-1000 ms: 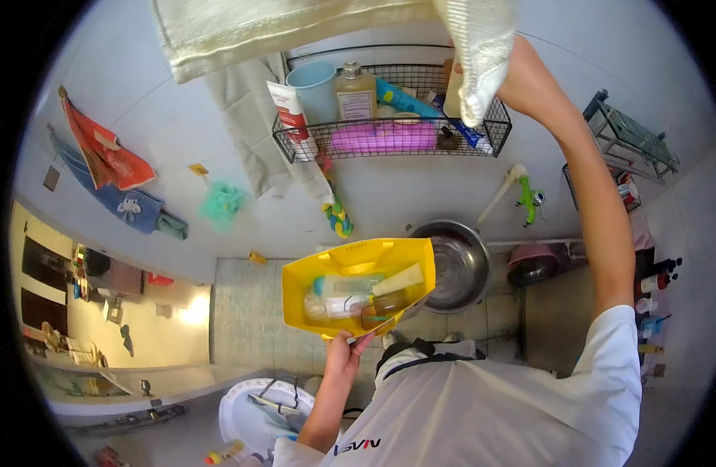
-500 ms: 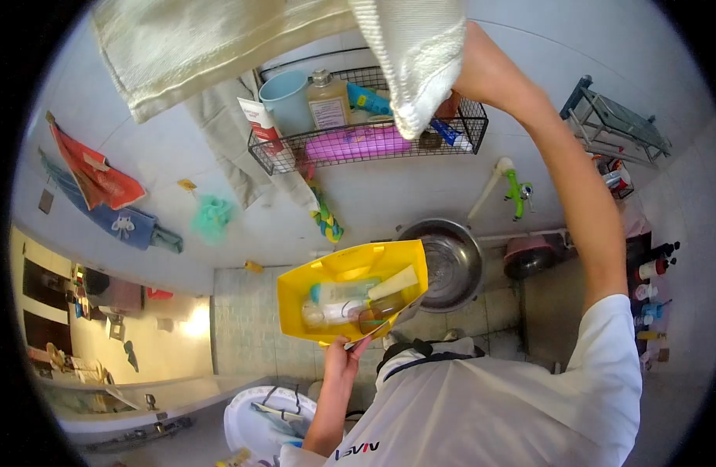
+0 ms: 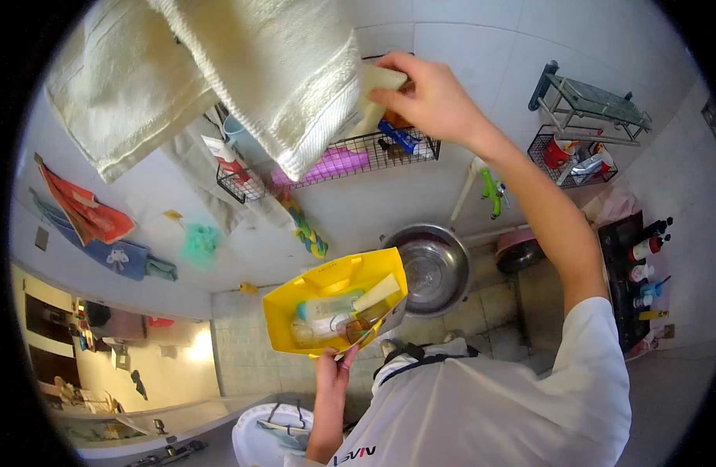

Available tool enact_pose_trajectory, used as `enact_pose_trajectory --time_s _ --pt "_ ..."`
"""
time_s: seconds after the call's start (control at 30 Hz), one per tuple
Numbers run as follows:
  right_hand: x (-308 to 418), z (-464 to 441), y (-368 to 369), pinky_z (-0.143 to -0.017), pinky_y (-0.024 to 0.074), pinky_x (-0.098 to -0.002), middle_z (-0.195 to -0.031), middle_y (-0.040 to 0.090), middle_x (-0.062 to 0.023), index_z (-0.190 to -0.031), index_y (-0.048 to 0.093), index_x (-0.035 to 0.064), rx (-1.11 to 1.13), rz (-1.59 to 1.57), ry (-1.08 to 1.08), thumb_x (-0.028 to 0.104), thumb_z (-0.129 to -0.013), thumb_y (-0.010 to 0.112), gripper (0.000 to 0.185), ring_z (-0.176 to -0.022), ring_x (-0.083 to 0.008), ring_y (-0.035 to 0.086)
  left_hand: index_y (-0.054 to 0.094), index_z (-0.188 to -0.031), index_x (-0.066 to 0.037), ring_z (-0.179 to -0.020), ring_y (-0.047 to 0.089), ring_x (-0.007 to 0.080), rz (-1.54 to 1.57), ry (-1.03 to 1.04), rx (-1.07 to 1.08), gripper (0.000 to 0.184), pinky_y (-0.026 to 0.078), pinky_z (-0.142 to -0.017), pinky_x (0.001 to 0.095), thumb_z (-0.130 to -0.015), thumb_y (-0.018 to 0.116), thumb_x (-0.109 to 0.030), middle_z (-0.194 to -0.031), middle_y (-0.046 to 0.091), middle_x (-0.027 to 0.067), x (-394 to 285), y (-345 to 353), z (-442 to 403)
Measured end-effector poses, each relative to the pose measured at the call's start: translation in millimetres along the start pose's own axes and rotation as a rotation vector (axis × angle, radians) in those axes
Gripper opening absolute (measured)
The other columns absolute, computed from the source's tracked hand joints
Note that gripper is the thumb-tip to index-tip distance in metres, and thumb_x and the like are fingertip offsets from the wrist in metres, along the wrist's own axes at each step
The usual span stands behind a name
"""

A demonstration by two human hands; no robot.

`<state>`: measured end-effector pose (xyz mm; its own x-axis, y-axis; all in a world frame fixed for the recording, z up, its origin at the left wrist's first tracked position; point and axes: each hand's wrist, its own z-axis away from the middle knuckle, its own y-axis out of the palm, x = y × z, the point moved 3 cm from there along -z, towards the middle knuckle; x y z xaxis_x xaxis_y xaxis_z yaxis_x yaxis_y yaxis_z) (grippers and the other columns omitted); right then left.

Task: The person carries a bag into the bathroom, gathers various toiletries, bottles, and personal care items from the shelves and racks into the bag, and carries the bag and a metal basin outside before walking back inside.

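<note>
My right hand (image 3: pixel 439 100) is up at the wire basket (image 3: pixel 385 159) on the wall. Its fingers close on a pale cream-coloured thing (image 3: pixel 383 78), partly behind a hanging white towel (image 3: pixel 284 86); its kind cannot be made out. Below, my left hand (image 3: pixel 334 369) grips the near rim of an open yellow bag (image 3: pixel 284 300). Inside the bag lie a cream tube (image 3: pixel 377 293), a clear bottle with a white label (image 3: pixel 324 325) and a brownish see-through item (image 3: pixel 359 328). The basket holds a red and white tube (image 3: pixel 225 154), a purple pack (image 3: pixel 330 164) and a blue tube (image 3: pixel 398 136).
A metal basin (image 3: pixel 430 268) stands on the tiled floor beneath a green tap (image 3: pixel 492 193). To the right are a wall rack (image 3: pixel 591 109) and a row of bottles (image 3: pixel 644 249). A white basin (image 3: pixel 253 436) sits at lower left. Red cloth (image 3: pixel 85 204) hangs on the left wall.
My right hand has come out from behind the towel and now shows its grip on the cream-coloured thing. The view has shifted, moving the basket and bag left in the picture.
</note>
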<state>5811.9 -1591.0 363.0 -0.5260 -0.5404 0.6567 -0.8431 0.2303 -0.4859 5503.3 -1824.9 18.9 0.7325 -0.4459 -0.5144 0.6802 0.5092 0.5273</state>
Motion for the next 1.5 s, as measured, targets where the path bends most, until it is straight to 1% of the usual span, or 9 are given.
enact_pose_trajectory --time_s 0.13,0.43,0.73,0.8,0.93,1.0,1.07,1.33,1.5 --pt "7 -2 5 -0.061 0.0472 -0.0246 -0.083 0.062 -0.0084 -0.104 0.054 -0.0031 0.171 -0.051 -0.156 0.018 -0.083 0.063 0.031 -0.067 -0.0104 0.057 0.035 -0.123 -0.004 -0.100 0.054 0.0381 0.052 -0.019 -0.017 0.050 0.056 -0.077 0.0468 -0.074 0.040 0.005 -0.117 0.046 0.0178 2 -1 -1" --pt "48 -34 36 -0.069 0.0480 -0.0425 -0.075 0.061 -0.0230 -0.073 0.061 -0.0038 0.005 0.385 -0.525 0.020 -0.076 0.057 0.024 -0.076 -0.0380 0.060 0.034 -0.125 -0.001 -0.101 0.054 0.0377 0.040 -0.042 0.044 0.049 0.056 -0.078 0.0451 -0.076 0.038 0.004 -0.120 0.047 0.0183 6 -1 -4" --pt "-15 -24 53 -0.103 0.0292 -0.0439 -0.138 0.035 -0.0219 -0.131 0.040 0.0001 1.022 0.696 0.326 0.057 -0.090 0.026 0.071 -0.129 -0.0358 0.031 0.034 -0.126 -0.003 -0.100 0.056 0.0377 -0.005 -0.005 0.021 0.051 0.056 -0.077 0.0452 -0.075 0.039 0.003 -0.120 0.047 0.0188 -1 6 6" --pt "-6 -22 45 -0.063 0.0457 -0.0359 -0.086 0.060 -0.0117 -0.108 0.056 0.0065 0.944 0.491 0.473 0.058 -0.089 0.038 0.058 -0.071 -0.0224 0.053 0.034 -0.126 -0.004 -0.099 0.056 0.0374 0.004 -0.007 0.027 0.052 0.056 -0.077 0.0444 -0.075 0.039 0.003 -0.120 0.047 0.0188 -2 5 7" --pt "-16 -20 47 -0.056 0.0448 -0.0358 -0.068 0.056 -0.0089 -0.090 0.057 -0.0012 0.673 0.475 0.252 0.057 -0.089 0.039 0.061 -0.055 -0.0205 0.050 0.033 -0.127 -0.003 -0.103 0.054 0.0363 -0.009 -0.010 0.090 0.053 0.055 -0.081 0.0450 -0.075 0.039 0.003 -0.122 0.044 0.0184 -3 1 1" --pt "-15 -23 48 -0.105 0.0241 -0.0381 -0.139 0.031 -0.0243 -0.129 0.043 -0.0011 1.026 0.592 0.543 0.068 -0.086 0.018 0.085 -0.132 -0.0323 0.027 0.033 -0.127 -0.003 -0.104 0.054 0.0360 -0.015 -0.017 0.086 0.054 0.055 -0.081 0.0450 -0.074 0.039 0.003 -0.122 0.044 0.0183 -5 2 3" --pt "-11 -22 45 -0.095 0.0360 -0.0404 -0.113 0.055 -0.0282 -0.101 0.062 -0.0053 1.053 0.758 0.540 0.069 -0.085 0.019 0.087 -0.112 -0.0348 0.050 0.033 -0.127 -0.004 -0.104 0.054 0.0357 -0.010 -0.019 0.080 0.054 0.056 -0.081 0.0451 -0.074 0.039 0.003 -0.122 0.044 0.0182 -10 7 5" --pt "18 9 9 -0.067 0.0474 -0.0417 -0.090 0.058 -0.0243 -0.091 0.056 -0.0035 0.293 0.643 -0.383 0.027 -0.089 0.054 0.031 -0.078 -0.0376 0.058 0.032 -0.128 -0.005 -0.105 0.054 0.0352 -0.029 0.030 0.105 0.056 0.057 -0.078 0.0440 -0.074 0.039 0.004 -0.124 0.044 0.0177 -10 14 12" --pt "25 29 -30 -0.066 0.0490 -0.0352 -0.096 0.059 -0.0160 -0.105 0.051 -0.0035 0.032 0.169 -0.076 0.011 -0.088 0.052 0.023 -0.077 -0.0258 0.060 0.032 -0.128 -0.005 -0.105 0.053 0.0351 -0.044 0.014 0.089 0.056 0.057 -0.078 0.0432 -0.074 0.039 0.004 -0.123 0.044 0.0179 -7 14 9"
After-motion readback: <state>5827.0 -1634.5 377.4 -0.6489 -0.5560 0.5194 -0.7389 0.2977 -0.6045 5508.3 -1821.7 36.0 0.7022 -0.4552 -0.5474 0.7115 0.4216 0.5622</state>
